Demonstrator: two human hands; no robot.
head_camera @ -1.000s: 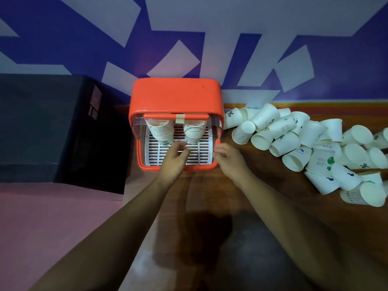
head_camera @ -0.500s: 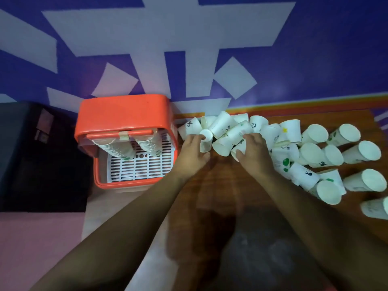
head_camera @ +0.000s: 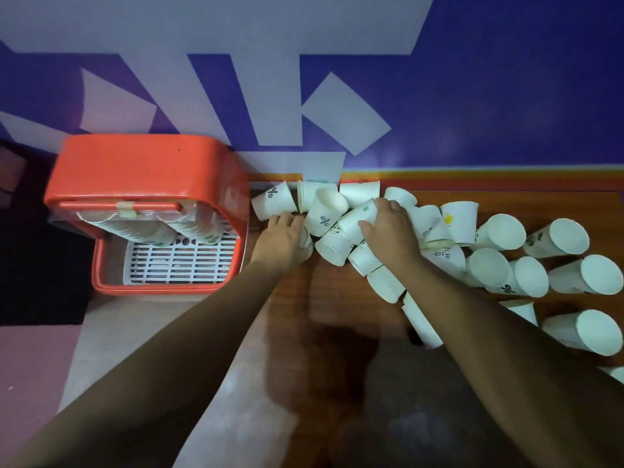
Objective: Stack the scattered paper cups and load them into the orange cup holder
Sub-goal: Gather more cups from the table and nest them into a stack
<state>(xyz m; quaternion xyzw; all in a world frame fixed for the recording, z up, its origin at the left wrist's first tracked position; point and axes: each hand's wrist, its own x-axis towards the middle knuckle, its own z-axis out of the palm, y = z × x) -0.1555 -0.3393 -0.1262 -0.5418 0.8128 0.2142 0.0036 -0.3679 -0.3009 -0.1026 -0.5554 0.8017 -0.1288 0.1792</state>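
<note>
The orange cup holder (head_camera: 145, 170) stands at the left against the wall. Two stacks of white cups (head_camera: 158, 231) hang inside it above a white slotted tray (head_camera: 179, 261). Several loose paper cups (head_camera: 499, 234) lie on their sides across the wooden table (head_camera: 337, 332), right of the holder. My left hand (head_camera: 283, 236) curls over a cup (head_camera: 308, 246) at the pile's left edge, which it mostly hides. My right hand (head_camera: 391, 228) grips a cup with a green mark (head_camera: 356, 216) in the middle of the pile.
A black box (head_camera: 33, 265) sits left of the holder. The blue and white wall (head_camera: 472, 96) rises directly behind the holder and the cups. More cups reach the table's right edge (head_camera: 594, 332).
Both hands left the holder's tray and moved right to the cup pile. The left hand has closed over a cup at the pile's edge, and the right hand over one in the middle.
</note>
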